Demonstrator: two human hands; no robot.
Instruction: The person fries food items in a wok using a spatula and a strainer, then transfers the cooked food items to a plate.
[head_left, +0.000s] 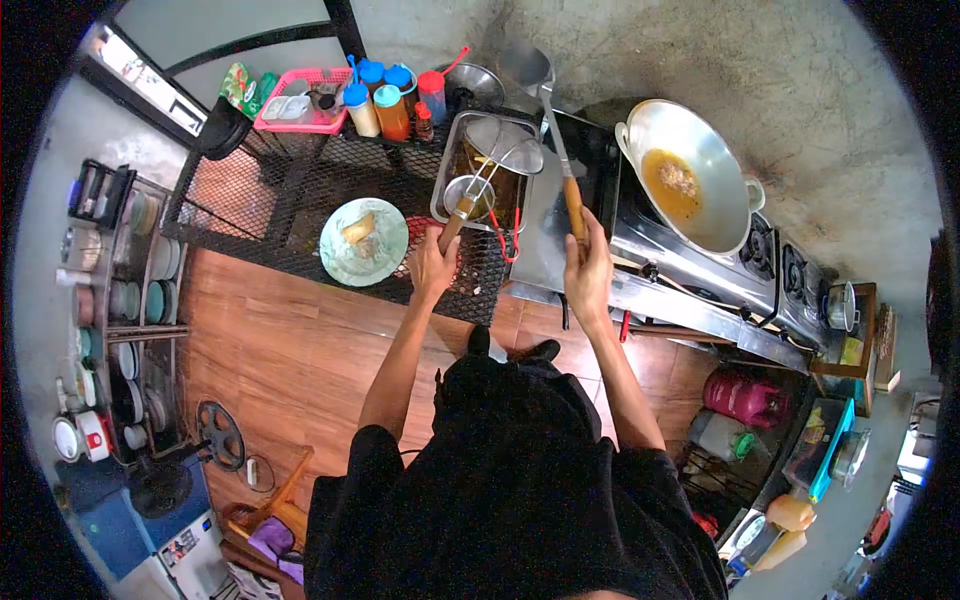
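Note:
My left hand [435, 264] is closed around the wooden handle of a wire-mesh strainer [522, 156], whose head is over a metal tray [440, 190]. In my right hand [589, 268] is the wooden handle of a long metal ladle [556, 130]; its dark, blurred head points to the wall. To the right on the stove sits a wok [712, 135] with yellow-brown oil and a clump of frying food [678, 181]. Left of my left hand, a pale green plate [338, 262] bears a light brown piece of food [357, 228]. Red-handled tongs [512, 240] rest at the tray's edge.
Sauce bottles [391, 115] and a pink basket [308, 78] stand at the back of the black mesh table [270, 235]. The stove [690, 290] extends right. A dish rack [135, 335] stands at far left, a pink gas cylinder [745, 398] at lower right.

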